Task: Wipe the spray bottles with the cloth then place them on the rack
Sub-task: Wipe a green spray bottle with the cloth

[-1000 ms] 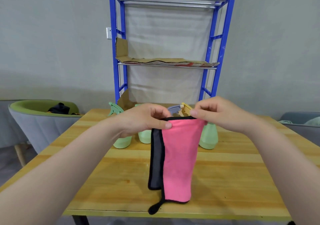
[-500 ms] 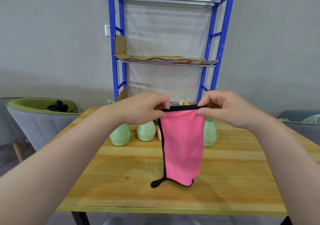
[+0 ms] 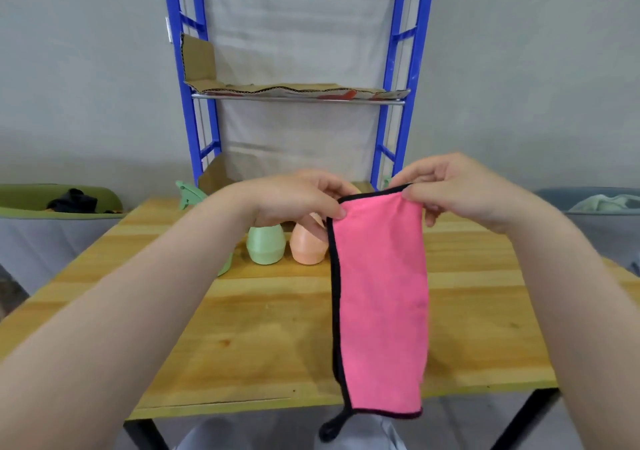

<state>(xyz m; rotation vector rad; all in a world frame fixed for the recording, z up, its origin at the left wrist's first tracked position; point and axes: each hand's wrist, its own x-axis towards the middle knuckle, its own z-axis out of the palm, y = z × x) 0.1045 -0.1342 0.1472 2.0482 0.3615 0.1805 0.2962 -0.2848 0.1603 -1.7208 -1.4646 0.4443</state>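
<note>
- Cloth point(image 3: 379, 297), pink with a black hem, hangs as one long strip from both hands, pinched at its top edge; a second ago it showed a dark folded-over panel on its left side, and that panel is now gone, so only the pink face shows; its bottom edge and a small black loop now dangle past the near edge of the table point(image 3: 263, 338), where earlier they hung over the tabletop
- Left hand point(image 3: 294, 200) pinches the top left corner between thumb and curled fingers; right hand point(image 3: 453, 193) pinches the top right corner the same way; the two hands sit close together, with only the cloth's width between them
- Spray bottles stand on the table just beyond the hands, untouched: a green bottle point(image 3: 266, 244) and an orange bottle point(image 3: 308, 247) show below the left hand; another green one is mostly hidden behind the left forearm, only its trigger head point(image 3: 187, 195) clear; any bottle behind the cloth cannot be seen now
- Rack point(image 3: 398, 79), blue-framed, rises behind the hands, well beyond the bottles; its middle shelf holds a flattened cardboard sheet point(image 3: 277, 87); no bottle is visible on it
- Judgement: the cloth looks shaken out and readied; wiping has not begun; the likely next move is for one hand to let go and take up a bottle
</note>
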